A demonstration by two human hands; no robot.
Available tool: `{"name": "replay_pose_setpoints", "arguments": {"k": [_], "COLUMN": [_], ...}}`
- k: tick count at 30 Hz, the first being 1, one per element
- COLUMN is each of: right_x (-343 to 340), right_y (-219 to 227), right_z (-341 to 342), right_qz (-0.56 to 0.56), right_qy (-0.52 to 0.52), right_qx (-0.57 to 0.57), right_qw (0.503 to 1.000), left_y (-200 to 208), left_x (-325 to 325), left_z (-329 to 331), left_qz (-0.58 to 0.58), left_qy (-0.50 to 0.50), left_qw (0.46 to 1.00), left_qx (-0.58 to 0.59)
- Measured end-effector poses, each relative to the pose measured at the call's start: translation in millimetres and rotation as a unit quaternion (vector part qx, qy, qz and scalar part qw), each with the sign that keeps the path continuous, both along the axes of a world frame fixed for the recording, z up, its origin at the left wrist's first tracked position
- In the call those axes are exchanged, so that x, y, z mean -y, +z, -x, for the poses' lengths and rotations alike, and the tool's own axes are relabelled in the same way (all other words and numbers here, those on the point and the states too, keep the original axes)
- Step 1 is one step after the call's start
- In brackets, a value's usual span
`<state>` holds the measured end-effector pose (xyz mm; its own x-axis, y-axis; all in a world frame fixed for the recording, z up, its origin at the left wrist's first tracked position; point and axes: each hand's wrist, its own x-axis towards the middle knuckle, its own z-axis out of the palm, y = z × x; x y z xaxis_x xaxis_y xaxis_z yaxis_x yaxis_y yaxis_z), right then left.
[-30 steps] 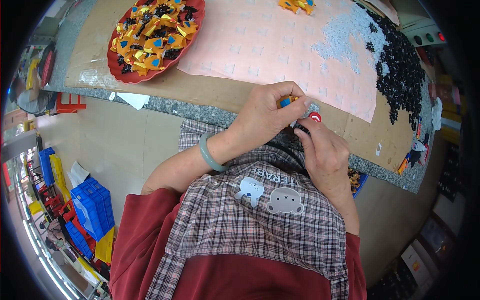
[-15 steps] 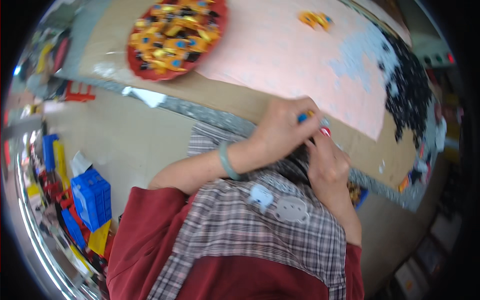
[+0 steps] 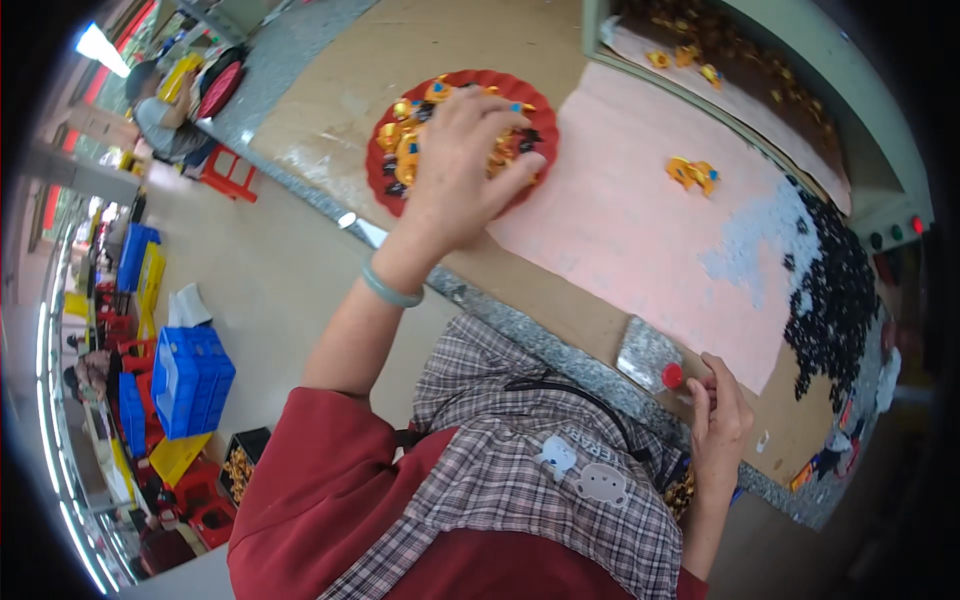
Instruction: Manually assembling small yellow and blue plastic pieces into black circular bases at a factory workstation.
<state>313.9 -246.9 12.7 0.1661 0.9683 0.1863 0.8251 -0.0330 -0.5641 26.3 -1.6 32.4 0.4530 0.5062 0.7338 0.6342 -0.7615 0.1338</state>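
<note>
My left hand point(image 3: 462, 165) reaches over a red scalloped plate point(image 3: 388, 190) heaped with small shiny orange-gold pieces point(image 3: 408, 150) with blue and black parts. Its fingers are apart and curve down over the heap, and some fingertips are hard to make out against the pieces. Close to the table's front edge, my right hand point(image 3: 722, 415) has its fingers curled in toward the thumb. Whatever lies between them is hidden or too small to name. Beside its fingertips is a round red cap-like thing point(image 3: 672, 376), next to a grey speckled patch point(image 3: 648, 350).
A pink sheet point(image 3: 620, 190) covers much of the cardboard-topped table. On it lie a few orange-gold pieces point(image 3: 692, 175), with light-blue bits point(image 3: 745, 250) and black bits point(image 3: 832, 290) at right. A box-like housing point(image 3: 880, 130) stands behind. Blue crates point(image 3: 192, 385) are on the floor; a person point(image 3: 165, 120) sits far left.
My hands were together over the table edge, with an orange-and-blue piece at the left fingers. They have parted: the left moved out over the plate, the right stayed near the edge. The view shifted.
</note>
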Motion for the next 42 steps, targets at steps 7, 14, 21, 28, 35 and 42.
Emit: {"name": "replay_pose_setpoints", "arguments": {"k": [7,14,21,28,35,42], "right_x": [6,23,48,46,33,33], "right_y": [0,-10,-28,-41,-55,-45], "right_z": [-27,-54,-108,-157,-168,-149], "right_qz": [-0.001,-0.026,-0.012,-0.063,-0.073,-0.097], "right_qy": [-0.075,-0.128,-0.217,-0.38,-0.336,-0.285], "right_qx": [0.002,0.026,0.021,0.061,0.132,0.019], "right_qw": [0.997,0.991,0.976,0.921,0.93,0.953], "left_y": [-27,-95,-89,-73,-53,-45], "left_x": [-10,-56,-49,-22,23,57], "left_z": [-101,-181,-187,-166,-141,-126], "left_qz": [0.133,0.184,0.233,0.357,0.422,0.57], "left_qy": [-0.128,-0.159,-0.146,-0.142,-0.169,-0.229], "left_qw": [0.982,0.97,0.961,0.919,0.885,0.761], "left_qx": [0.029,-0.022,0.018,0.086,0.102,0.211]}}
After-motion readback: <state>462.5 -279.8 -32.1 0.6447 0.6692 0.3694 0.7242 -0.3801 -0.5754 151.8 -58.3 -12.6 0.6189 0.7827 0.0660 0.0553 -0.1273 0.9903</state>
